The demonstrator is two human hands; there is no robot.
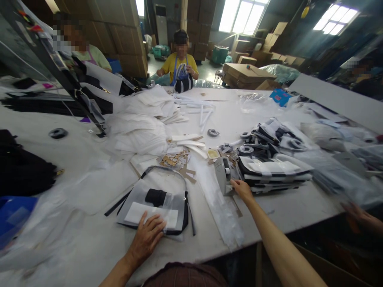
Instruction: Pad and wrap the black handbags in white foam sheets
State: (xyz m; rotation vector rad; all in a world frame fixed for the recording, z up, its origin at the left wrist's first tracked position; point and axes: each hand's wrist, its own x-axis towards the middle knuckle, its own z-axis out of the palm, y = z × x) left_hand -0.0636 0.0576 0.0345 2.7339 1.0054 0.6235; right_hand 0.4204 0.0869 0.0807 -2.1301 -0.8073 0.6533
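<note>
My left hand (pixel 146 238) lies flat, fingers spread, on a clear plastic bag (pixel 155 205) that holds a white card and a black item, with a dark handle arching above it. My right hand (pixel 241 189) reaches forward to a grey tape dispenser (pixel 223 175) and touches its base; the fingers curl at it, and I cannot tell whether they grip. Just right of the dispenser sits a stack of packed black-and-white bags (pixel 272 173).
The white table (pixel 278 211) holds piles of white fabric (pixel 143 123), tape rolls (pixel 213 132), cardboard scraps and plastic film. A person in yellow (pixel 181 63) stands at the far end, another at far left. Someone's hand (pixel 360 217) shows at right. Cartons fill the background.
</note>
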